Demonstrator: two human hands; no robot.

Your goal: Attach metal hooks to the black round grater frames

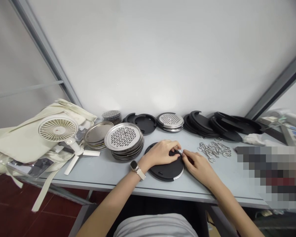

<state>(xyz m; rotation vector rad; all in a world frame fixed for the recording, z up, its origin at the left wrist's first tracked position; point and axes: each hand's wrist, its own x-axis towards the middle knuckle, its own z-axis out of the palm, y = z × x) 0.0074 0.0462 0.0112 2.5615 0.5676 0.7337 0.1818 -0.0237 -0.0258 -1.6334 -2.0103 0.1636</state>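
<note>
A black round plate (167, 169) with a bright metal edge on its right lies flat on the table in front of me. My left hand (164, 152) reaches across its top, fingers bent and closed near the far right rim. My right hand (196, 164) meets it there, thumb and forefinger pinching a small shiny wire clip (180, 151). How the clip joins the plate is hidden by my fingers. To the right lies a loose pile of wire clips (214, 149).
Left of the plate stand stacks of perforated metal grater discs (124, 136) and plain metal discs (98, 133). Black rings (145, 123), a grater disc on black (171, 120) and black trays (202, 123) line the wall. A white fan (58, 129) lies on cream bags (19, 138).
</note>
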